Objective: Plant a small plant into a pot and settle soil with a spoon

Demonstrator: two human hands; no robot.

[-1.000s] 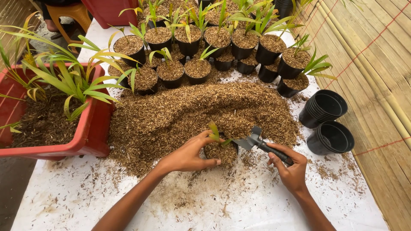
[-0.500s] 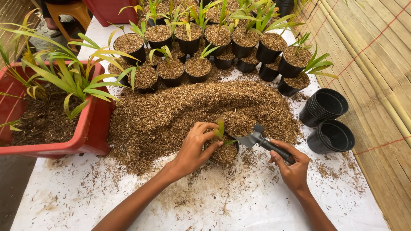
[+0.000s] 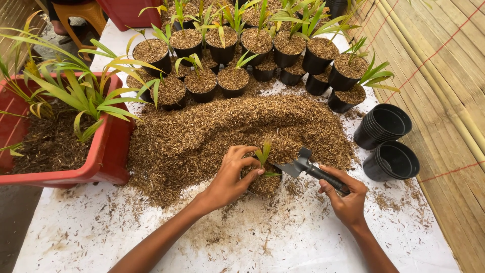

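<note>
Hands work at the near edge of a broad heap of brown husk mix [image 3: 222, 131] spread over a white sheet [image 3: 101, 227]. The left hand [image 3: 230, 177] curls around a small pot [image 3: 265, 184] filled with the same mix, fingers wrapped over its far and left side, thumb toward the near rim; it steadies a small green seedling [image 3: 264, 154] standing upright in the pot's middle. The right hand [image 3: 346, 199], just right of the pot, is closed around the dark handle of a small black trowel [image 3: 303, 164], whose blade points left and far, almost touching the pot's right rim.

Beyond the heap, along the far side, stand many black pots already planted [image 3: 232, 78], each with a green shoot. To the right, two stacks of empty black pots [image 3: 386, 141] sit near a bamboo wall [image 3: 444, 76]. On the left, a red trough [image 3: 108, 156] holds dark soil and long-leaved plants [image 3: 76, 93]. Loose husk lies scattered over the sheet around both forearms.
</note>
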